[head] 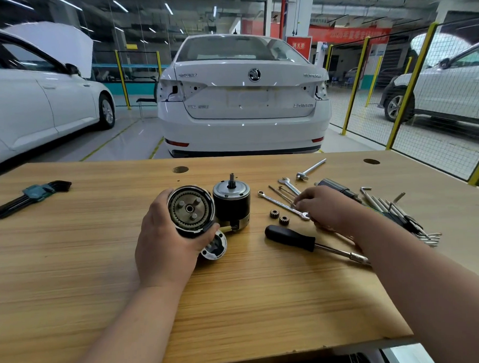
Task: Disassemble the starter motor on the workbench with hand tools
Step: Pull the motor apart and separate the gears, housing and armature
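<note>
The bare, wood-grained bench (237, 303) is nearest me. My left hand (164, 238) is closed round the gear housing (191, 210), just left of the motor body (231, 203) and nearly touching it. The housing's open face tips up toward me, so its axis runs from my palm toward my eyes. Inside are a toothed ring, a flat steel carrier and three plain pins with nothing on them.

Near-left of the motor body, against my left fingers, a bright round end cap (215, 246) lies tilted. Near-right of it lies a screwdriver (290, 238), its matte black handle toward the motor and its steel shank running away under my right forearm. Two small brass-coloured planet gears (274, 213) sit just right of the motor body.

Farther right, my right hand (326, 208) hovers with fingertips bunched over a slim chrome combination wrench (282, 204); whether they pinch anything I cannot tell. I judge that this hand must travel leftward across the gears to reach the housing.

The motor body stands upright, a glossy black drum with its shaft pointing up. Far left of it lie dark hex keys (29, 195).
</note>
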Demonstrator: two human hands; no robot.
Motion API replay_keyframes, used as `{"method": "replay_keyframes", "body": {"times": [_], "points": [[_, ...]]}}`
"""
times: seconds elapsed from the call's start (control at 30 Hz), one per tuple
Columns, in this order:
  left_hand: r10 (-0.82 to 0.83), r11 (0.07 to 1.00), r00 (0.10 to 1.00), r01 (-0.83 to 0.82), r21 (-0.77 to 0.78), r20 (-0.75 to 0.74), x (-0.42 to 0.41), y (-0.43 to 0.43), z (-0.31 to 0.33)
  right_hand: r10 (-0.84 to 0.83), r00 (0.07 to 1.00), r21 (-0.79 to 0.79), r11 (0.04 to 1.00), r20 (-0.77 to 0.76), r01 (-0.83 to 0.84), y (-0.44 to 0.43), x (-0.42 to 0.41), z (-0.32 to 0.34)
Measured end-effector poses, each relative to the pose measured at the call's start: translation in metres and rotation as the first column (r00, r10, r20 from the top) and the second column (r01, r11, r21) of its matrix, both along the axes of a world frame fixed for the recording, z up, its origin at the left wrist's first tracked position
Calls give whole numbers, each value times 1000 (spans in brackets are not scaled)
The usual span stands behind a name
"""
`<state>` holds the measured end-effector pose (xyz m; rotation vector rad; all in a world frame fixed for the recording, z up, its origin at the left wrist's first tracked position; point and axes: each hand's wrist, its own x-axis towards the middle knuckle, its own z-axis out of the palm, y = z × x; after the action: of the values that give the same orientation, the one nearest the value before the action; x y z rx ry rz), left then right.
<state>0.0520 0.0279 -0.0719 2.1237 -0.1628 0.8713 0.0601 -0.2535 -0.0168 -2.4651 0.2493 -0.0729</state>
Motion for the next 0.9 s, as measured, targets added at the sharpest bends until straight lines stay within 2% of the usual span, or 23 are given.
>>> {"method": "replay_keyframes", "body": {"times": [0.07,0.1,0.23,0.3,0.53,0.67,0.73,0.83,0.9], "points": [[1,1000,1000,-1,-2,-7,0,0,0,37,995,-12,999,-94,-38,3,-2,2],[-1,1000,1000,1,-5,-7,-1,0,0,54,995,-41,997,-84,-58,5,-3,2],[-9,1000,1000,9,-11,-5,-1,-1,0,110,986,-165,982,125,-89,13,0,1],[-8,1000,1000,8,-8,-7,-1,0,1,121,978,-176,980,168,-91,21,5,1],[-19,1000,1000,19,-20,3,0,0,-1,150,984,-246,962,99,-122,34,17,-20],[-6,1000,1000,6,-4,-5,1,0,-2,251,968,-331,911,-23,-245,27,14,-9],[-8,1000,1000,8,-5,-2,2,0,-2,263,965,-348,903,-16,-252,22,10,-4],[-12,1000,1000,12,-8,-2,1,1,-2,204,976,-323,931,75,-170,11,8,-1],[-8,1000,1000,8,-21,-10,1,0,-1,197,979,-315,933,41,-175,9,7,1]]}}
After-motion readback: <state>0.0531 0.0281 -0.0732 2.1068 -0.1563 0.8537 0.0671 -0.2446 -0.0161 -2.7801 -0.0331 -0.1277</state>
